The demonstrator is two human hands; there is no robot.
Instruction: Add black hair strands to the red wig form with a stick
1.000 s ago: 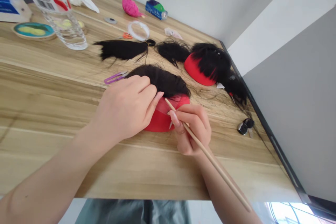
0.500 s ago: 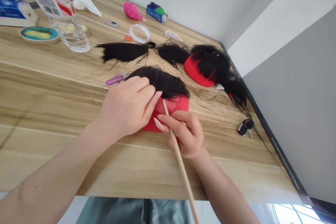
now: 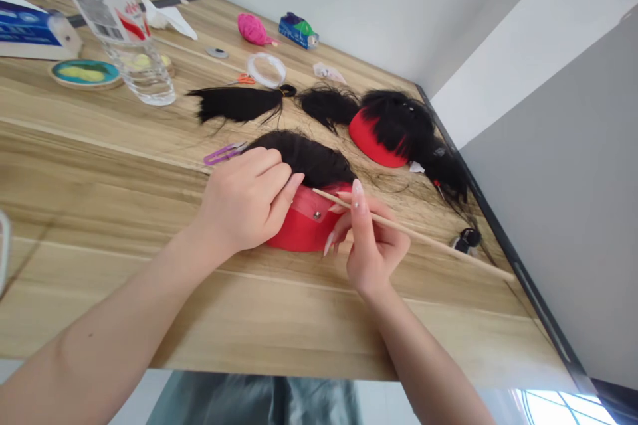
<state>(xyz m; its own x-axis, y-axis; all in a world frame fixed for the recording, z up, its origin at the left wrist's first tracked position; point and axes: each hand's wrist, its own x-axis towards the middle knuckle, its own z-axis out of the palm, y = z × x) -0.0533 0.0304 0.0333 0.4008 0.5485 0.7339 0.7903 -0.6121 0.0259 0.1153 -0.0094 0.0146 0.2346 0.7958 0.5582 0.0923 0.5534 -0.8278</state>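
A red dome-shaped form [image 3: 294, 229] lies in front of me, with pale netting and a small metal pin head [image 3: 317, 215] on its near side. Black hair [image 3: 309, 153] covers its far part. My left hand [image 3: 252, 196] is closed at the left of the form, thumb pressed to the curled fingers, holding the hair down at its edge. Between the thumb and fingers of my right hand [image 3: 373, 239] is a thin wooden stick [image 3: 433, 241], its tip at the netting near my left thumb. The stick's far end points right.
Purple thread snips [image 3: 219, 154] lie behind my left hand. Farther back are a hair bundle [image 3: 239, 103], a tape ring [image 3: 266, 70], pink yarn [image 3: 252, 29] and a water bottle [image 3: 117, 33]. A second red form with hair [image 3: 373, 139] and keys [image 3: 466, 240] are at right.
The stick has swung from pointing toward me to pointing right. My right hand has turned and shifted right, uncovering the pin head. My left hand keeps its place on the form.
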